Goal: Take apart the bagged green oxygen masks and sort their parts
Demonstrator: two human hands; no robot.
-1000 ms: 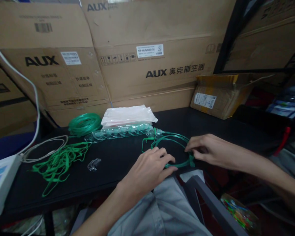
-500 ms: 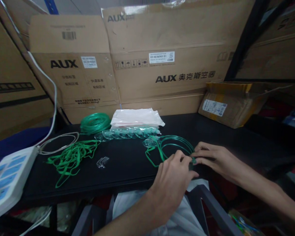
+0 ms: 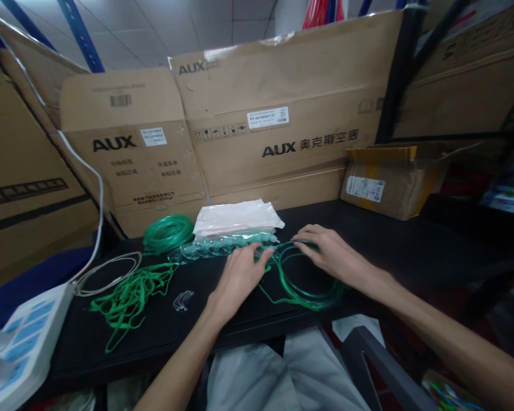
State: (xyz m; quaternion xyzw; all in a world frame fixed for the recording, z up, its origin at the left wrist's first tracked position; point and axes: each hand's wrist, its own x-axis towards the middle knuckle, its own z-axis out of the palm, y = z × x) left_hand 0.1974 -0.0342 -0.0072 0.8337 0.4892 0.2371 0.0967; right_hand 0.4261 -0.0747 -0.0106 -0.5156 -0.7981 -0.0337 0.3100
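Note:
A loop of green tubing (image 3: 314, 302) lies on the black table near its front edge. My left hand (image 3: 242, 277) reaches over a clear mask-like piece with green strap at the loop's left end; its thumb and index finger are slightly apart, and a grip cannot be made out. At the loop's top, my right hand (image 3: 325, 251) has its fingertips around the tubing. Just behind my left hand is a row of clear green-tinted plastic cups (image 3: 214, 246), in front of white plastic bags (image 3: 237, 218).
On the left are a green tubing coil (image 3: 168, 233), tangled green straps (image 3: 128, 294), small clear pieces (image 3: 182, 300), a looped cable (image 3: 111, 279) and a white device (image 3: 34, 331). Cardboard boxes (image 3: 282, 154) line the back; an open box (image 3: 385, 182) sits at right.
Both hands have moved away from the front of the tubing, my left hand leftward to the mask-like piece, my right hand to the loop's top. The loop lies wider, and the view has tilted up.

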